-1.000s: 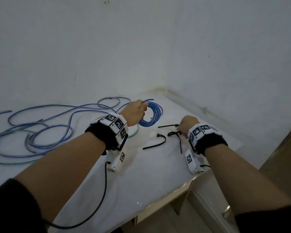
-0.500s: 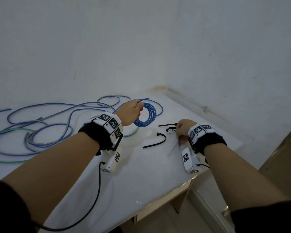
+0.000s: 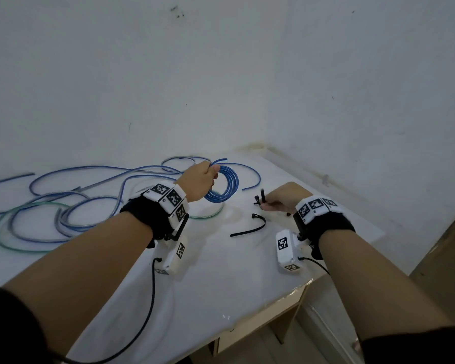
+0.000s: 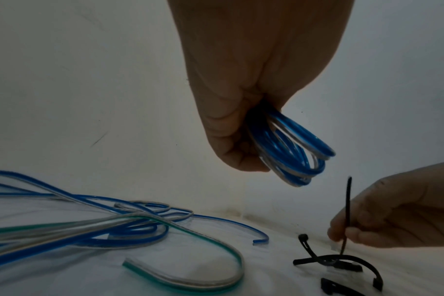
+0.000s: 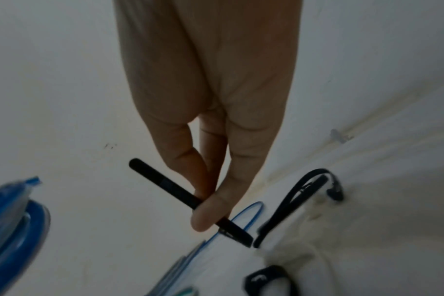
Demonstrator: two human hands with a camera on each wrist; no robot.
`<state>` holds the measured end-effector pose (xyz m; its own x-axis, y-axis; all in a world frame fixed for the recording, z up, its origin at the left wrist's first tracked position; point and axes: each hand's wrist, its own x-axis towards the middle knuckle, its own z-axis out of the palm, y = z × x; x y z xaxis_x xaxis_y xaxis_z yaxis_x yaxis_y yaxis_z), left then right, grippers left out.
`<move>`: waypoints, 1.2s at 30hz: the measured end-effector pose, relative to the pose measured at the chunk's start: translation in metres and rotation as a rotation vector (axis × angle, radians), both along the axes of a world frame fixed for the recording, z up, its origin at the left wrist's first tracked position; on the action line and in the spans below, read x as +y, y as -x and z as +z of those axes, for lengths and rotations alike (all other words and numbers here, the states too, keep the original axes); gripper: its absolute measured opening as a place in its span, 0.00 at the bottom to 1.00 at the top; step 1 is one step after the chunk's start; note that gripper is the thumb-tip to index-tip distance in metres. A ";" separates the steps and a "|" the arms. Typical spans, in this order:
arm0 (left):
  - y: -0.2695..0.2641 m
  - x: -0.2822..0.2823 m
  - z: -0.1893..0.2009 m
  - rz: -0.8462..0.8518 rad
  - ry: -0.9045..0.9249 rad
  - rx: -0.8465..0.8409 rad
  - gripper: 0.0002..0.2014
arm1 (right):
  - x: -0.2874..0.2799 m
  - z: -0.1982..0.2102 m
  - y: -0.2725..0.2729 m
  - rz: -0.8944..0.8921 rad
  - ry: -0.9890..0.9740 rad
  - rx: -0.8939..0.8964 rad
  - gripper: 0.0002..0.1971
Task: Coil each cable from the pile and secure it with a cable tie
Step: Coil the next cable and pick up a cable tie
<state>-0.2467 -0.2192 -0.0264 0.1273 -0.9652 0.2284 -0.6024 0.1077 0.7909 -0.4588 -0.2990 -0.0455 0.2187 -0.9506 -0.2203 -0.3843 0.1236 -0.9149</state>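
Gripping the small tight coil of glossy blue plastic-sheathed cable [image 3: 222,186], the left hand [image 3: 199,181] is held clear above the white bench [image 3: 221,271], with fingers and thumb curled round the bunched turns at one side so that the loops are kept from springing apart; the far side of the ring is left free, presumably so that a tie can be passed round it. A short blue tail [image 3: 219,161] is seen sticking out above the fist. Just to the right of the coil, the right hand [image 3: 284,197] is closed in a narrow pinch, thumb against fingertips [image 5: 205,215], on a thin black plastic cable tie [image 4: 347,210] raised nearly upright off the bench, apparently so its free end can be brought to the coil. Spare black ties [image 3: 248,227] are left lying on the bench below and in front of the coil, within easy reach. Well to the left of the coil, the loose pile of blue, grey and green cables [image 3: 63,206] is spread flat, still uncoiled
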 end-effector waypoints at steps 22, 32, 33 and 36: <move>-0.124 0.079 0.010 0.407 -0.058 -0.209 0.19 | 0.095 0.047 -0.184 0.489 0.026 -0.692 0.08; -0.173 0.128 0.021 0.512 0.027 -0.111 0.21 | 0.136 0.042 -0.265 0.576 0.263 -0.582 0.08; -0.176 0.132 0.022 0.519 0.045 -0.095 0.22 | 0.140 0.041 -0.269 0.583 0.280 -0.595 0.07; -0.187 0.142 0.023 0.552 0.057 -0.053 0.21 | 0.148 0.042 -0.283 0.607 0.314 -0.649 0.06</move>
<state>-0.0597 -0.0774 -0.0033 0.5974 -0.7444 0.2983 -0.6205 -0.1934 0.7600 -0.1761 -0.1514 -0.0031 0.6860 -0.6290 0.3658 0.2947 -0.2194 -0.9301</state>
